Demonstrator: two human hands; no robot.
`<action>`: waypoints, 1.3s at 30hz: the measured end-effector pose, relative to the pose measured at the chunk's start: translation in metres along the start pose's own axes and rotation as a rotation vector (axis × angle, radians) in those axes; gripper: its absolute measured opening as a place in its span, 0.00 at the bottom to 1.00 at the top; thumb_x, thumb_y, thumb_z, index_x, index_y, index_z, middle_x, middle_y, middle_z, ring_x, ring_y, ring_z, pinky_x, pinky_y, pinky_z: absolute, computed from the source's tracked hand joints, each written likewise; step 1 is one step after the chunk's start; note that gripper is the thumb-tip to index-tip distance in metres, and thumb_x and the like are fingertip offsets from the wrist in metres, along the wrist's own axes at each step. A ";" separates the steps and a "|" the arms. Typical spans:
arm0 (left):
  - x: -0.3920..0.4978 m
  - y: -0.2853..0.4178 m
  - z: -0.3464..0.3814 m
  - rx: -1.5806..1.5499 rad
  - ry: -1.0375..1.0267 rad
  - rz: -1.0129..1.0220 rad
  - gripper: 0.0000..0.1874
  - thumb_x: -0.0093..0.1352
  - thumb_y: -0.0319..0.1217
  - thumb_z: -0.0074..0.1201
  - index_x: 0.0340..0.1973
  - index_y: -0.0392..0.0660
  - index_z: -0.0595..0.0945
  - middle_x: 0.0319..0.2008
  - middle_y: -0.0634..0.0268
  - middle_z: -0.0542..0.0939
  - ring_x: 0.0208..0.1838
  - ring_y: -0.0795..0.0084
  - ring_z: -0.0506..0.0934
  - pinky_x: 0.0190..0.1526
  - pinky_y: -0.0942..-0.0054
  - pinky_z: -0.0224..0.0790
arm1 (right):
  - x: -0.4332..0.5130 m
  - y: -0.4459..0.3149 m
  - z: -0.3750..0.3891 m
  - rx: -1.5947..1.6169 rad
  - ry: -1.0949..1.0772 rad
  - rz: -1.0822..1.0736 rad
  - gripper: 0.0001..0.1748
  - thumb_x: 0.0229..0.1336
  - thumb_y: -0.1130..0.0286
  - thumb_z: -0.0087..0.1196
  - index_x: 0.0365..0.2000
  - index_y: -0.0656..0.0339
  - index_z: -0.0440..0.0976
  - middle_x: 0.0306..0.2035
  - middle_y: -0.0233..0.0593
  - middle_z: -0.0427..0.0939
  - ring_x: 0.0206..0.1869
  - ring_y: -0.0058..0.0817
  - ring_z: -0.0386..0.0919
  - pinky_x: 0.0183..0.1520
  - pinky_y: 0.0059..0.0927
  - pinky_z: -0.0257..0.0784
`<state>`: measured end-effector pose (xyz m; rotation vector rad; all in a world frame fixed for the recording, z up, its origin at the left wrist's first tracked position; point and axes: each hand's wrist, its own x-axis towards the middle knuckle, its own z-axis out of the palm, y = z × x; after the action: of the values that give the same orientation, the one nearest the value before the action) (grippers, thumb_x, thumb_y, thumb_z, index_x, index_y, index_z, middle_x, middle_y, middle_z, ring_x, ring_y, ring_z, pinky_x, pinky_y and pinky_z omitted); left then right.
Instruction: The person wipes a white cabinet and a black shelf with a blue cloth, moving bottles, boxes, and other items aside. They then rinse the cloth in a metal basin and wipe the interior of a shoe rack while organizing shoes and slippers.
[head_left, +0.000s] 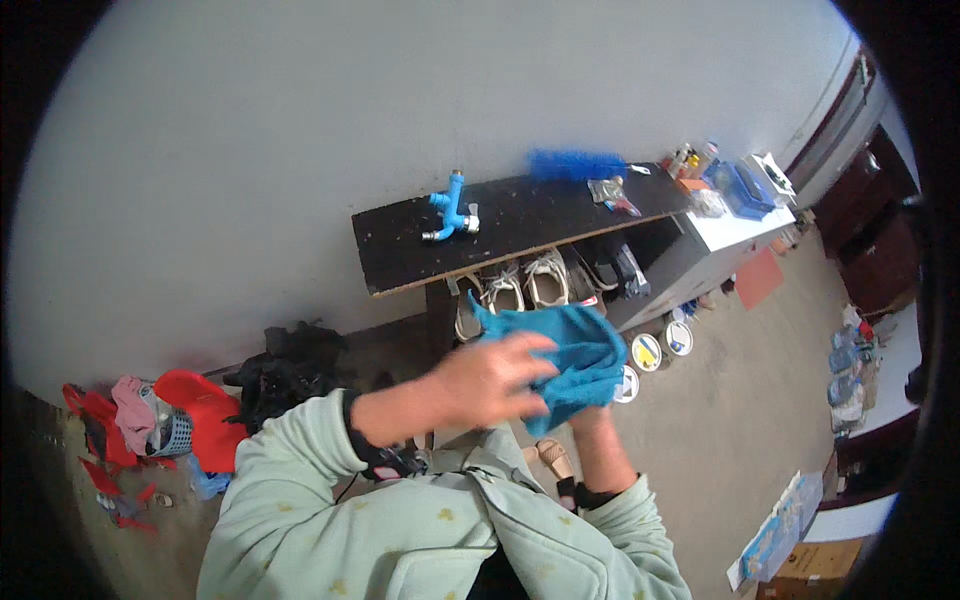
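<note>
A teal cloth (581, 345) hangs bunched in front of me, raised above the floor. My right hand (591, 417) holds it from below, with its fingers hidden by the fabric. Over the cloth's left side is my left hand (491, 375), blurred, its fingers apart and slightly curled. Whether those fingertips touch the fabric is unclear. Beyond both hands, a light-blue faucet (451, 208) with metal ends lies on a dark shelf board (517, 214).
A blue duster (576, 163) and small plastic bags (611, 193) lie on the board; shoes (547, 281) sit below. Lidded buckets (646, 352) stand beside a white cabinet (735, 229). At left are a red chair (196, 420) and a laundry basket (178, 435).
</note>
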<state>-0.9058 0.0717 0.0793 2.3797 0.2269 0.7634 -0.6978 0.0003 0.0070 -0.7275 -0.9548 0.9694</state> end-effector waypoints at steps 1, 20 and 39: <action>0.002 -0.021 -0.016 0.114 0.136 -0.065 0.21 0.62 0.35 0.65 0.47 0.38 0.81 0.55 0.50 0.77 0.54 0.50 0.78 0.54 0.58 0.74 | 0.018 -0.012 -0.009 0.203 0.127 0.136 0.45 0.47 0.64 0.71 0.65 0.56 0.64 0.63 0.42 0.70 0.61 0.42 0.72 0.64 0.49 0.72; 0.031 -0.244 -0.094 0.749 0.076 -0.791 0.31 0.65 0.22 0.58 0.64 0.52 0.70 0.40 0.53 0.79 0.45 0.50 0.77 0.48 0.54 0.69 | 0.256 0.123 -0.097 -1.529 -0.639 -0.437 0.28 0.54 0.63 0.49 0.55 0.61 0.74 0.64 0.52 0.70 0.69 0.52 0.61 0.71 0.62 0.46; -0.027 -0.213 -0.077 0.716 0.361 -0.895 0.30 0.68 0.20 0.55 0.65 0.49 0.69 0.50 0.52 0.78 0.54 0.50 0.75 0.55 0.54 0.67 | 0.198 0.159 0.021 -0.991 -0.696 -0.478 0.23 0.47 0.69 0.56 0.48 0.60 0.77 0.50 0.51 0.78 0.55 0.48 0.73 0.59 0.44 0.67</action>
<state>-0.9666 0.2702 -0.0137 2.3090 1.8179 0.7022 -0.7232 0.2469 -0.0542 -0.9069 -2.1757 0.2466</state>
